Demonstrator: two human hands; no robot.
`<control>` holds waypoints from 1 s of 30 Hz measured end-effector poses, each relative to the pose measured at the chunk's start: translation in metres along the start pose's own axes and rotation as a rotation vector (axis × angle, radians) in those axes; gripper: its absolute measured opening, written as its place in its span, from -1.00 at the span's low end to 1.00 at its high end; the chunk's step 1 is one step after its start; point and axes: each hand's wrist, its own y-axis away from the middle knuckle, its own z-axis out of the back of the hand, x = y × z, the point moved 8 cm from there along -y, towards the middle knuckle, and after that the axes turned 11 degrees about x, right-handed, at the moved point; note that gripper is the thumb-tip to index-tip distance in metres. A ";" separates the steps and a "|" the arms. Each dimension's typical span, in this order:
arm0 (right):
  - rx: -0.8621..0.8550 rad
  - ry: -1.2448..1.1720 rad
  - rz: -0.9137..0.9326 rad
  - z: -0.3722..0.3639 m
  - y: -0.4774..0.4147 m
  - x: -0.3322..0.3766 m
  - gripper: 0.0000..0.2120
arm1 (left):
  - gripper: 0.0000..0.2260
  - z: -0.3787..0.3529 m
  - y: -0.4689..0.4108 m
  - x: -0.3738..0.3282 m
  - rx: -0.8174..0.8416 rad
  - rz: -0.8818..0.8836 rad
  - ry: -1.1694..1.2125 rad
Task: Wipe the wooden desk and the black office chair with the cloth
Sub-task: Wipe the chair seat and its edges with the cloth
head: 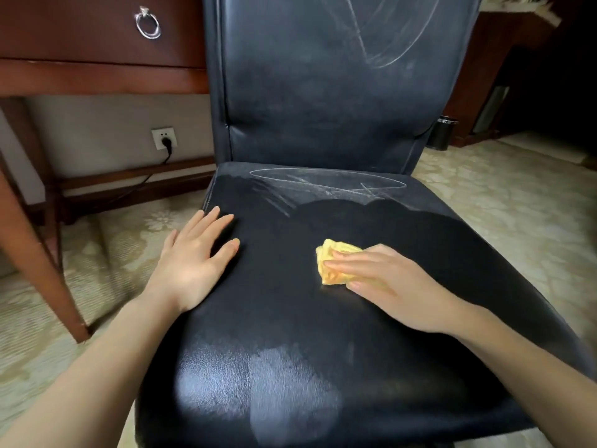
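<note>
Right hand [387, 286], fingers straight, presses a half-hidden yellow cloth [328, 253] mid-seat on the chair [290, 318]. Left hand [193, 260] lies flat at the seat's left edge. Desk [97, 43], far left, top cut off. Bin [442, 132], far right, contents unseen.

A white wall socket [164, 138] sits on the beige wall [97, 124] at middle left, with a black plug [167, 143] in it. A dark cable [147, 178] drops from the plug and trails down to the left. A pale carpet [504, 202] with a floral pattern covers the floor. At middle right a small black cylindrical bin [441, 134] with a shiny rim stands on the carpet, beside a dark wooden cabinet [478, 76]. A pale fringed fabric [529, 9] lies at the top right corner.
</note>
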 end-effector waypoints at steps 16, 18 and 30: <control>0.109 -0.001 0.217 0.001 -0.108 -0.019 -0.65 | -0.54 0.001 0.001 0.007 -0.047 0.041 0.106; 0.103 -0.021 0.193 0.003 -0.138 -0.026 -0.66 | -0.54 0.000 0.001 0.006 -0.049 0.038 0.109; 0.085 -0.027 -0.071 0.003 -0.204 -0.040 -0.62 | -0.54 0.003 -0.001 0.012 -0.064 0.075 0.142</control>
